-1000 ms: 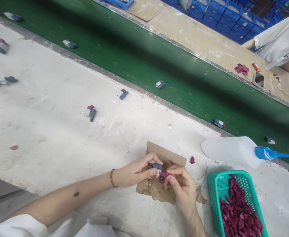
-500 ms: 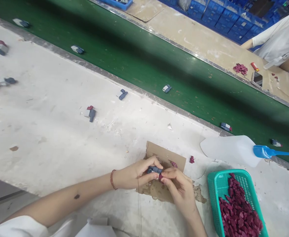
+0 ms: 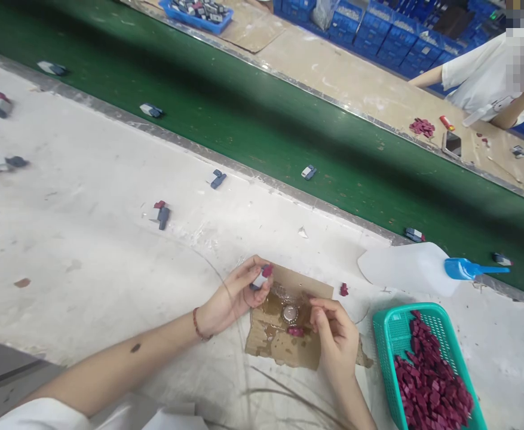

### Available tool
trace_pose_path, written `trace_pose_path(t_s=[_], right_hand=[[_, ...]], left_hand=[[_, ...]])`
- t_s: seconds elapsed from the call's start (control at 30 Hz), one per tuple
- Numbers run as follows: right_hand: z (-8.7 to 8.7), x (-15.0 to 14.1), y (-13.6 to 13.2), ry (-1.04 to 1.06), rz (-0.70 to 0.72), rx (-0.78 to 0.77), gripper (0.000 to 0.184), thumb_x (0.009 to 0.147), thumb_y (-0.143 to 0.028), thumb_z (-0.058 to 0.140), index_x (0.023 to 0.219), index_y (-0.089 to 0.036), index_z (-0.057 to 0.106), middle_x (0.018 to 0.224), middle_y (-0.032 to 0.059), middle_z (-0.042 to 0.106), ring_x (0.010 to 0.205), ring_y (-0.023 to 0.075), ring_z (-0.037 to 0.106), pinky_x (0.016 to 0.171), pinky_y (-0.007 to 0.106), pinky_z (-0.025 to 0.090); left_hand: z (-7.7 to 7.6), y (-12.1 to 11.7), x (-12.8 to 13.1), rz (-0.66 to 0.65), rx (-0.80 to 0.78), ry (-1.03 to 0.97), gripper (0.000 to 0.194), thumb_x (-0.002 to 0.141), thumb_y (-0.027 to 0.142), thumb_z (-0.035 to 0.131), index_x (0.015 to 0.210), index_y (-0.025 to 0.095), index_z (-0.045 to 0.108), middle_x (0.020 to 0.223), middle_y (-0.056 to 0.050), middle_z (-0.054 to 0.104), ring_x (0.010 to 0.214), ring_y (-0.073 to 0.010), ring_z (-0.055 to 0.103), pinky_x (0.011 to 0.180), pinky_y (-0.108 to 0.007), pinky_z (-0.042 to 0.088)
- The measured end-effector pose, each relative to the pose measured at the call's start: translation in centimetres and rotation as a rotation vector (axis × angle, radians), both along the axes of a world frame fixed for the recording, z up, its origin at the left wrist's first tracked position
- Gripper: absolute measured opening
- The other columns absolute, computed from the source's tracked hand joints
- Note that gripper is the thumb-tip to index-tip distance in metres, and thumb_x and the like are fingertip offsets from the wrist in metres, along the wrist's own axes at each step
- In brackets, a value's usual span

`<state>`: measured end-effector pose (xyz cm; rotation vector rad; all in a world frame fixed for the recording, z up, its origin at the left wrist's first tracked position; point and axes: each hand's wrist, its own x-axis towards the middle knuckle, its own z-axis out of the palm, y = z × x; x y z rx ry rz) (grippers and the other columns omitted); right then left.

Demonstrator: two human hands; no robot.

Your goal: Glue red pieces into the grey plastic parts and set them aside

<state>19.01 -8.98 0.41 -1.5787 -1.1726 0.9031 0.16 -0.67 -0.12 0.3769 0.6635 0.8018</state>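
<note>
One green basket by the right hand holds maroon pieces

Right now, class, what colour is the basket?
The basket is teal green, best seen in the head view.

phone on far table | blue bins beyond

Open white tabletop at centre left leaves room; lower right, a green basket and bottle obstruct space beside the right hand.
</note>
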Motion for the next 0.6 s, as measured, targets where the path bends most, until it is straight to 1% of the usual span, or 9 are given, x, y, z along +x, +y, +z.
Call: trace_pose_path(t_s=[0.1,0.2,0.23,0.3,0.37,0.43,0.5,0.57,0.6], right_hand=[[-0.3,0.3,0.2,0.001,-0.050,-0.023,0.024,0.092,-0.039,0.057,0.088,-0.020,0.071,0.056,-0.0014,0.059,0.049,0.0134,0.054,0.046,0.023,0.044],[-0.3,0.3,0.7,0.033,-0.068,-0.074,0.026,0.090,-0.043,0.059,0.086,-0.019,0.070,0.053,-0.0025,0.056,0.046,0.0129,0.051,0.044,0.023,0.041],[-0.3,0.3,0.8,0.051,-0.074,-0.093,0.027,0.089,-0.043,0.060,0.085,-0.019,0.070,0.052,-0.0029,0.054,0.045,0.0127,0.049,0.044,0.023,0.040],[-0.2,0.2,1.1,0.099,-0.087,-0.122,0.028,0.087,-0.045,0.062,0.084,-0.018,0.070,0.051,-0.0035,0.053,0.044,0.0121,0.047,0.043,0.023,0.038],[-0.1,0.3,1.2,0.157,-0.116,-0.136,0.030,0.085,-0.048,0.064,0.083,-0.018,0.069,0.050,-0.0041,0.052,0.042,0.0112,0.045,0.041,0.023,0.036],[0.1,0.4,1.3,0.213,-0.162,-0.134,0.032,0.083,-0.050,0.066,0.081,-0.018,0.068,0.048,-0.0052,0.050,0.039,0.0098,0.041,0.038,0.021,0.033],[0.4,0.6,1.3,0.240,-0.212,-0.122,0.034,0.081,-0.052,0.068,0.080,-0.018,0.067,0.047,-0.0057,0.049,0.037,0.0088,0.039,0.036,0.020,0.031],[0.9,0.8,1.3,0.227,-0.245,-0.097,0.034,0.081,-0.052,0.068,0.079,-0.018,0.068,0.047,-0.0050,0.051,0.037,0.0090,0.040,0.036,0.020,0.032],[1.2,1.0,1.2,0.206,-0.255,-0.080,0.034,0.081,-0.052,0.068,0.079,-0.018,0.068,0.047,-0.0043,0.052,0.038,0.0095,0.042,0.036,0.020,0.033]], left_hand=[[0.3,0.8,-0.1,0.035,-0.148,-0.067,0.028,0.077,0.030,0.078,0.082,0.017,0.054,0.067,0.004,0.050,0.051,-0.0044,0.044,0.046,-0.013,0.038],[0.4,1.6,-0.5,0.061,-0.261,-0.081,0.013,0.086,0.019,0.066,0.080,0.016,0.055,0.065,0.003,0.046,0.049,-0.0048,0.042,0.042,-0.012,0.039],[0.5,2.1,-0.7,0.099,-0.294,-0.078,0.010,0.089,0.015,0.061,0.080,0.015,0.056,0.065,0.003,0.045,0.048,-0.0049,0.041,0.042,-0.012,0.039],[0.6,3.1,-1.3,0.228,-0.319,-0.073,0.015,0.093,0.011,0.050,0.081,0.014,0.058,0.065,0.002,0.045,0.047,-0.0045,0.040,0.041,-0.010,0.039],[0.8,4.0,-1.8,0.337,-0.302,-0.063,0.021,0.095,0.009,0.044,0.082,0.014,0.059,0.065,0.002,0.047,0.046,-0.0043,0.040,0.041,-0.009,0.040],[1.0,4.6,-2.1,0.357,-0.264,-0.025,0.019,0.094,0.009,0.046,0.082,0.014,0.061,0.066,0.002,0.049,0.048,-0.0045,0.043,0.043,-0.010,0.043],[1.2,4.9,-2.2,0.299,-0.191,0.052,0.011,0.090,0.010,0.056,0.081,0.014,0.062,0.068,0.001,0.053,0.053,-0.0057,0.050,0.049,-0.012,0.048],[1.4,5.2,-2.1,0.214,-0.069,0.150,0.003,0.084,0.014,0.066,0.083,0.015,0.064,0.075,0.000,0.058,0.061,-0.0075,0.056,0.055,-0.015,0.050],[1.4,5.6,-1.9,0.168,-0.002,0.206,0.007,0.081,0.017,0.070,0.084,0.015,0.065,0.078,0.000,0.061,0.064,-0.0085,0.057,0.057,-0.016,0.051]])
